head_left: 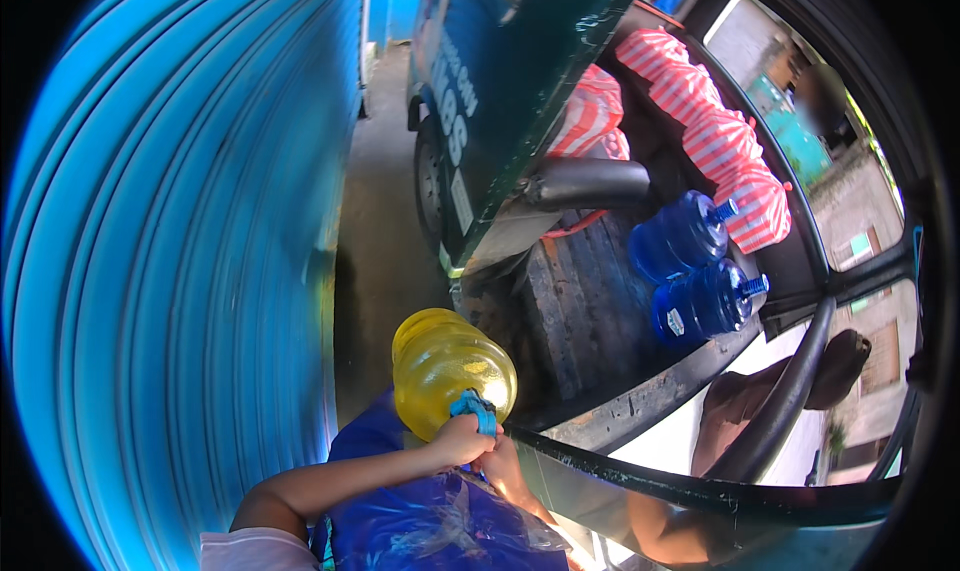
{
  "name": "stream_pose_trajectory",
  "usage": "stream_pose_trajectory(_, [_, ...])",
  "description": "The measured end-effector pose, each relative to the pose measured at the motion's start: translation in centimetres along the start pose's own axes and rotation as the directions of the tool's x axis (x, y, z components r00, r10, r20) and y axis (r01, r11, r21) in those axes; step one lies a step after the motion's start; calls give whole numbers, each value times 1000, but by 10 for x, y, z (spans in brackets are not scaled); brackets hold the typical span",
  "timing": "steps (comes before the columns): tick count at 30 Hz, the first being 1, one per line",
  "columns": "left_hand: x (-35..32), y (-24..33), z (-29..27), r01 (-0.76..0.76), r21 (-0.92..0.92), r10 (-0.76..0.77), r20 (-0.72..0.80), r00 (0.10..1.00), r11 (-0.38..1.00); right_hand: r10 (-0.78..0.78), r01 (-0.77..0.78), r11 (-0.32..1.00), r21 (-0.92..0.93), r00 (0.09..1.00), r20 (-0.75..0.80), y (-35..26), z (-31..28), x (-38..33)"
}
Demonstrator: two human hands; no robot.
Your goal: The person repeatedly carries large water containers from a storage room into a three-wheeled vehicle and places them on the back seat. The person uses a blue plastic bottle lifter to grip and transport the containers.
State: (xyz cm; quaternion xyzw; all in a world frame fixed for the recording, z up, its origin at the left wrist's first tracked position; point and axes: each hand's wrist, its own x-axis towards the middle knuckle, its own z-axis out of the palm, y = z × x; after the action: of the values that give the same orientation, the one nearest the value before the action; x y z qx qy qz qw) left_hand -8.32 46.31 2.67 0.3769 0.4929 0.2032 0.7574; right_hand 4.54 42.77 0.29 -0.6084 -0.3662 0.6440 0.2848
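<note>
I've got the yellow jug [440, 361] tipped over, its neck end toward me, just outside the near left corner of the vehicle bed [572, 316]. Left hand [465, 439], and it's a tight one: fingers curled on the blue handle [474, 411] at the jug's neck. Right hand [499, 460] is in there too, pressed up against the left, but its fingers are partly hidden, so I can't tell how firmly it grips, or what. Right under my forearms, there's blue cloth [400, 516] with a shiny surface.

Over to the bed now! Two blue jugs, the nearer one [700, 306] by the bed's right edge, the farther one [680, 236] just beyond, necks pointing right. Red-and-white striped sacks [705, 131] run along the far right side, and a black padded roll [585, 183] juts over the bed's left edge. Away left, a blue corrugated wall [200, 271] fills my view.
</note>
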Motion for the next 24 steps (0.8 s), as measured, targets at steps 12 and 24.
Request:
stream_pose_trajectory(12, [221, 120, -34, 91, 179, -140, 285, 948, 980, 48, 53, 929, 365, 964, -263, -91, -65, 175])
stream_pose_trajectory(24, [300, 214, -41, -655, 727, 360, 566, 741, 206, 280, -128, 865, 485, 925, -256, -135, -126, 189])
